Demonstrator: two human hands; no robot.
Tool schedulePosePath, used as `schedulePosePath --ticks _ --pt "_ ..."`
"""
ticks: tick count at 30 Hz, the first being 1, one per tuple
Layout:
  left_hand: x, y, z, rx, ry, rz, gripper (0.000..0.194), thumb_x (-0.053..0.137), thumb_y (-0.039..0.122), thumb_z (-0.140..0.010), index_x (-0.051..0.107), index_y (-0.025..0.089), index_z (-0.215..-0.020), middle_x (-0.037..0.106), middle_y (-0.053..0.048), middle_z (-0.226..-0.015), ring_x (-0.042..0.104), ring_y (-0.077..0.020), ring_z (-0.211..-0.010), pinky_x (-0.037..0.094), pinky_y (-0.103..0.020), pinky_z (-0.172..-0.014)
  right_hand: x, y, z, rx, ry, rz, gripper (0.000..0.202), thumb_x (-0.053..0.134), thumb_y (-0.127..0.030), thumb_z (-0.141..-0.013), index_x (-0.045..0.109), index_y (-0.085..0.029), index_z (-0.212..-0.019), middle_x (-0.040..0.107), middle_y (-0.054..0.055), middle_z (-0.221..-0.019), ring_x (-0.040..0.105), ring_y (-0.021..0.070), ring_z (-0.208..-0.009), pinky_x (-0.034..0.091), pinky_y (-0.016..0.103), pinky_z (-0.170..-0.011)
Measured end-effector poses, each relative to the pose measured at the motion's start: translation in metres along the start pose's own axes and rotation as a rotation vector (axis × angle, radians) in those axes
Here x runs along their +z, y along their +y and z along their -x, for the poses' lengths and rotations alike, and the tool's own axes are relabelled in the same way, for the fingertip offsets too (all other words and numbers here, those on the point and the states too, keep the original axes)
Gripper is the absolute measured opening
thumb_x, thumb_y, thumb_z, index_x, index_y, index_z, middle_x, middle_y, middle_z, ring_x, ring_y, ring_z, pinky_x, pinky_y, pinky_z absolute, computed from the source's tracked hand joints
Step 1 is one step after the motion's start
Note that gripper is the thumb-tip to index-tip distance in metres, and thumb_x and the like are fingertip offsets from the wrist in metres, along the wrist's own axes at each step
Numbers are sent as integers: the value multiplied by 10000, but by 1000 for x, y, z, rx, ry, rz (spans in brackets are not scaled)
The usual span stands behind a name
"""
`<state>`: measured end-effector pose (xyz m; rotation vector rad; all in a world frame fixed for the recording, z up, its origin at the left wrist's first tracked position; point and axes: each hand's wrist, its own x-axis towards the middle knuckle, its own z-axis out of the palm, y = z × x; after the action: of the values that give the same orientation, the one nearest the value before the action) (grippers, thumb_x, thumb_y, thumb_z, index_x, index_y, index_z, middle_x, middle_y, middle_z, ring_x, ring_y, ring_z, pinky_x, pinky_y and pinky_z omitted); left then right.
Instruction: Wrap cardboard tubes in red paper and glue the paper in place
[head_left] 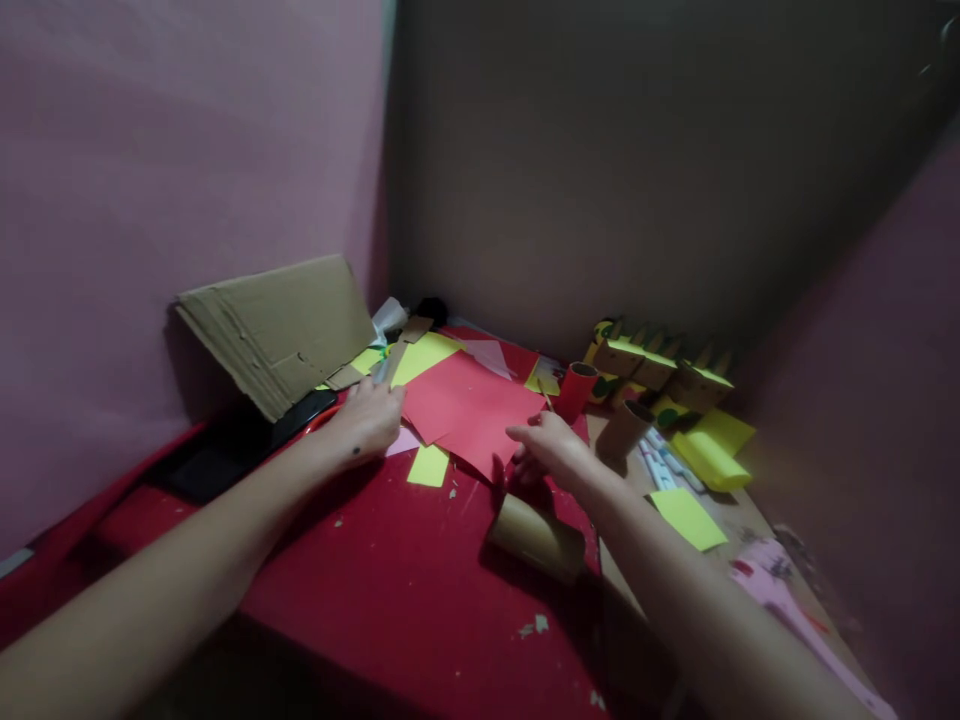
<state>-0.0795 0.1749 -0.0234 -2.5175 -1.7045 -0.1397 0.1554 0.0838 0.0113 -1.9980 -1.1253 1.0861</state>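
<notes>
Red paper [480, 405] lies on the red table [390, 580], between my two hands. My left hand [369, 418] is at the paper's left edge, its fingers bent near some cardboard strips; whether they grip anything is unclear. Over the paper's right edge is my right hand [546, 445], fingers partly curled and apart, with a thin stick [545, 393] showing just beyond it. A cardboard tube [537, 538] lies on its side just below my right hand. Yellow paper [427, 355] and a small yellow piece [429, 466] sit beside the red paper.
A cardboard sheet [281, 325] leans at the left wall above a dark flat object [210, 460]. On the right stand a red tube [577, 390], a brown tube [626, 430] and decorated cardboard pieces [656, 370]. Markers [664, 462], yellow sheets [716, 448] and a pink object [787, 600] lie there.
</notes>
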Motion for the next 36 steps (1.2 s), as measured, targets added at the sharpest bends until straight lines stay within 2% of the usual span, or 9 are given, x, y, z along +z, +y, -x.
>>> schedulePosePath --ticks 5,8,11,15,18,22,26,32,36 --pt "9 -2 -8 -52 26 18 253 631 320 -947 655 159 -1140 650 -98 -1220 601 -281 -1150 487 -513 -978 2 1 -5 92 -31 -257 322 624 -364 -972 617 -152 -1214 658 90 -1180 678 205 -963 591 394 -813" --pt "15 -2 -9 -63 64 55 300 626 308 -950 629 170 -1216 637 -100 -1261 583 -295 -1192 470 -536 -1002 5 3 -12 91 -19 -353 362 629 -361 -967 596 -162 -1267 631 107 -1259 661 239 -1051 576 443 -875" --pt "19 -3 -10 -73 105 102 280 619 301 -951 638 169 -1197 651 -95 -1228 588 -292 -1179 458 -536 -1004 10 3 -19 26 -16 -403 313 623 -356 -972 613 -163 -1218 656 84 -1187 675 209 -973 589 409 -821" --pt "23 -6 -12 -86 188 184 264 619 276 -934 650 168 -1173 663 -95 -1195 585 -294 -1164 426 -530 -1014 9 -3 -22 -219 52 -430 77 672 -174 -868 694 -127 -810 667 8 -724 622 142 -646 501 260 -606" --pt "23 -8 -12 -99 271 285 310 579 193 -906 645 155 -1207 675 -123 -1189 579 -314 -1171 404 -537 -1021 -2 -11 -20 -424 132 -436 160 679 -101 -732 670 -170 -589 581 -39 -540 555 135 -596 430 241 -594" --pt "17 -5 -10 -105 370 499 350 512 136 -809 698 142 -1105 700 -176 -1165 582 -372 -1168 380 -555 -1033 -17 -19 -16 -620 251 -498 104 645 -152 -706 736 -200 -697 625 -44 -591 564 157 -674 442 262 -667" --pt "9 0 -5 -108 419 822 274 539 228 -768 718 202 -973 734 -118 -1073 611 -346 -1131 433 -478 -1007 -23 -20 -8 -718 249 -622 229 605 -263 -735 746 -191 -899 748 13 -790 670 211 -782 526 340 -739" --pt "-3 2 1 -79 205 1457 310 638 460 -800 685 178 -921 727 -112 -847 661 -250 -692 538 -381 -605 -30 -2 14 -619 -48 -1057 308 803 -219 -610 712 -193 -903 790 55 -858 741 273 -893 583 430 -857" --pt "-13 16 6 144 -5 1829 406 750 511 -754 687 150 -930 732 -127 -864 674 -268 -731 577 -434 -664 -30 15 22 -472 -140 -1102 307 861 -199 -582 692 -180 -838 792 68 -841 750 252 -780 612 389 -770"
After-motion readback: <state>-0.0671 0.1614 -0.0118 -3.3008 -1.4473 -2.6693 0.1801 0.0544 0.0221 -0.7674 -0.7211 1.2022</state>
